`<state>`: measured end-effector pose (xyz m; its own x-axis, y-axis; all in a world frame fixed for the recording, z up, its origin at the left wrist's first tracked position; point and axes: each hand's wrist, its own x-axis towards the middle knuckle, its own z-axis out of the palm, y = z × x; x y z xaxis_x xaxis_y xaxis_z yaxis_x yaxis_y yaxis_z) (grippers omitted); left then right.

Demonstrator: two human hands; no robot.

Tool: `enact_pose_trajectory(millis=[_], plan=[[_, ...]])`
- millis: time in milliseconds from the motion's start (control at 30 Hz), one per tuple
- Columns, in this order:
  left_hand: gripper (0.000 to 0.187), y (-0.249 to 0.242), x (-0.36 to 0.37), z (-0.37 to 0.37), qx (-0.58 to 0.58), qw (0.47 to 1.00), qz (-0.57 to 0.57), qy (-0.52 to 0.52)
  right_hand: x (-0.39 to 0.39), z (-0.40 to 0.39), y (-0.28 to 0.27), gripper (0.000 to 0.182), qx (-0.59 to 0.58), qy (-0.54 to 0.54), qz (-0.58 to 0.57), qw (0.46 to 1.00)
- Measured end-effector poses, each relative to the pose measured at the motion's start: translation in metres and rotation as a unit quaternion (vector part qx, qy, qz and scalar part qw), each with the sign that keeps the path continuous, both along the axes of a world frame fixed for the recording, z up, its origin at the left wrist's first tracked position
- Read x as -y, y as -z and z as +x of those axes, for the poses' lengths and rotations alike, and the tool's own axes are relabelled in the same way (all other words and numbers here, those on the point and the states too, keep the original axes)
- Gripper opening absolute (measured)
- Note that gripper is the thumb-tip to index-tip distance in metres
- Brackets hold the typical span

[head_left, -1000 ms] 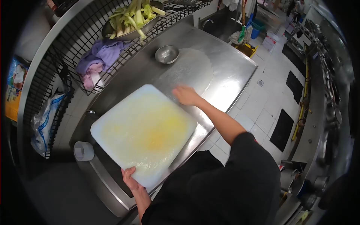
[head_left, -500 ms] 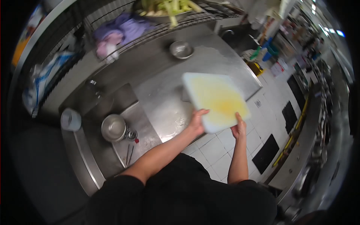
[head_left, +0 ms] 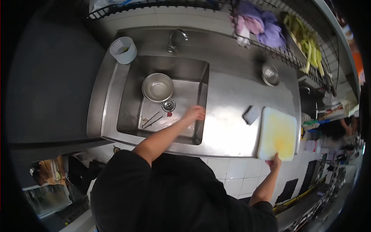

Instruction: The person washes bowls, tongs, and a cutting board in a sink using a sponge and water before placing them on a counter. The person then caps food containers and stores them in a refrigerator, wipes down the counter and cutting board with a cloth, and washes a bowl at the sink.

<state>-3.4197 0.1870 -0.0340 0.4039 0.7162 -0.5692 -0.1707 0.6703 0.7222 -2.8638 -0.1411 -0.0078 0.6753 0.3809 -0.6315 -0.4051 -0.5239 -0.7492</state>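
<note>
At the right end of the steel counter, my right hand point(head_left: 274, 162) grips the lower edge of a white cutting board point(head_left: 277, 134) with yellow stains. My left hand point(head_left: 194, 113) is over the right side of the sink point(head_left: 205, 81), its fingers curled; whether they hold anything is too small to tell. Inside the sink are a metal bowl point(head_left: 158, 87), a drain point(head_left: 168, 105), a small red piece point(head_left: 169, 114) and tongs point(head_left: 152, 120). A grey block-like item point(head_left: 251, 115) lies on the counter left of the board.
A faucet point(head_left: 171, 46) rises behind the sink, with a white tub point(head_left: 123, 50) at its back left corner. A small metal bowl point(head_left: 270, 75) stands at the counter's back right. Above hangs a rack with purple cloths point(head_left: 270, 29) and green stalks point(head_left: 309, 50).
The view has turned toward the sink. My left hand has let go of the board and moved left over the sink. The board, still in my right hand, is now at the counter's right end.
</note>
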Motion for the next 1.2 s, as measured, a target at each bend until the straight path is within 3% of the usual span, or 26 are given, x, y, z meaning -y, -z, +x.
enact_pose_trajectory(millis=[33, 67, 100, 133, 167, 200, 233, 267, 333, 367, 400, 500, 533, 600, 667, 767, 800, 833, 867, 900, 933, 967, 1000, 1033, 1100, 1200], plan=[[0.016, 0.052, -0.017, -0.044, -0.096, 0.992, -0.001, -0.085, -0.025, -0.03, -0.028, 0.046, 0.136, -0.083, -0.101, 0.982], [0.012, 0.132, -0.039, -0.099, -0.167, 0.982, 0.022, -0.09, -0.058, -0.075, -0.072, 0.045, 0.279, -0.165, -0.248, 0.913], [0.013, 0.18, -0.056, -0.144, -0.326, 0.943, 0.005, -0.066, -0.092, -0.122, -0.116, 0.044, 0.388, -0.201, -0.379, 0.816], [0.02, 0.184, -0.058, -0.177, -0.52, 0.836, 0.135, -0.111, -0.105, -0.113, -0.082, 0.04, 0.532, -0.258, -0.285, 0.755], [0.026, 0.16, -0.063, -0.197, -0.537, 0.805, 0.108, -0.227, -0.147, -0.152, -0.086, 0.04, 0.564, -0.308, -0.254, 0.723], [0.042, 0.176, -0.081, -0.228, -0.592, 0.788, 0.079, -0.147, -0.196, -0.203, -0.098, 0.037, 0.528, -0.353, -0.171, 0.753], [0.063, 0.169, -0.093, -0.24, -0.599, 0.776, 0.01, -0.198, -0.24, -0.258, -0.111, 0.031, 0.458, -0.413, -0.024, 0.787], [0.074, 0.177, -0.103, -0.253, -0.608, 0.763, 0.051, -0.213, -0.283, -0.28, -0.082, 0.028, 0.401, -0.479, 0.049, 0.779], [0.064, 0.193, -0.13, -0.264, -0.604, 0.774, 0.049, -0.184, -0.385, -0.375, -0.09, 0.037, 0.273, -0.502, 0.195, 0.797], [0.057, 0.184, -0.134, -0.271, -0.6, 0.786, 0.044, -0.143, -0.439, -0.402, -0.075, 0.035, 0.136, -0.471, 0.151, 0.859], [0.057, 0.187, -0.137, -0.277, -0.599, 0.789, 0.035, -0.135, -0.487, -0.438, -0.08, 0.035, 0.008, -0.447, 0.232, 0.864], [0.038, 0.179, -0.148, -0.292, -0.613, 0.785, 0.025, -0.087, -0.602, -0.521, -0.062, 0.035, -0.13, -0.332, 0.378, 0.855], [0.031, 0.156, -0.151, -0.287, -0.629, 0.764, 0.109, -0.097, -0.616, -0.542, -0.044, 0.034, -0.169, -0.298, 0.429, 0.836], [0.024, 0.099, -0.155, -0.27, -0.607, 0.748, 0.231, -0.139, -0.618, -0.558, 0.03, 0.027, -0.078, -0.526, 0.194, 0.824], [0.019, 0.081, -0.155, -0.254, -0.571, 0.733, 0.329, -0.171, -0.578, -0.569, 0.05, 0.025, 0.023, -0.784, 0.036, 0.62], [0.013, 0.039, -0.144, -0.23, -0.508, 0.731, 0.404, -0.211, -0.544, -0.523, 0.059, 0.03, -0.036, -0.506, 0.073, 0.858], [0.009, 0.005, -0.137, -0.23, -0.455, 0.801, 0.348, -0.175, -0.54, -0.505, 0.052, 0.035, -0.046, -0.385, 0.087, 0.918], [0.009, 0.007, -0.135, -0.233, -0.453, 0.8, 0.354, -0.171, -0.535, -0.484, 0.042, 0.052, 0.129, -0.469, 0.049, 0.873], [0.008, 0.015, -0.132, -0.236, -0.378, 0.875, 0.24, -0.181, -0.532, -0.456, 0.05, 0.063, 0.312, -0.542, 0.024, 0.78], [0.008, 0.019, -0.129, -0.235, -0.295, 0.93, 0.118, -0.183, -0.522, -0.452, 0.025, 0.063, 0.313, -0.537, 0.022, 0.783], [0.01, -0.027, -0.12, -0.225, -0.181, 0.949, 0.099, -0.238, -0.508, -0.455, -0.017, 0.068, 0.206, -0.515, -0.012, 0.832], [0.01, -0.044, -0.12, -0.217, -0.181, 0.951, 0.1, -0.232, -0.497, -0.454, -0.045, 0.074, 0.094, -0.486, -0.046, 0.868], [0.008, -0.057, -0.124, -0.209, -0.092, 0.963, 0.056, -0.246, -0.495, -0.442, -0.052, 0.074, -0.111, -0.48, -0.03, 0.87], [0.007, -0.065, -0.129, -0.201, -0.002, 0.966, 0.014, -0.257, -0.489, -0.444, -0.071, 0.074, -0.11, -0.476, -0.026, 0.872], [0.011, -0.068, -0.139, -0.183, 0.031, 0.974, 0.005, -0.225, -0.479, -0.446, -0.107, 0.068, -0.349, -0.4, 0.174, 0.829], [0.014, -0.049, -0.153, -0.152, 0.007, 0.976, 0.036, -0.213, -0.488, -0.439, -0.118, 0.06, -0.204, -0.446, 0.127, 0.862]])
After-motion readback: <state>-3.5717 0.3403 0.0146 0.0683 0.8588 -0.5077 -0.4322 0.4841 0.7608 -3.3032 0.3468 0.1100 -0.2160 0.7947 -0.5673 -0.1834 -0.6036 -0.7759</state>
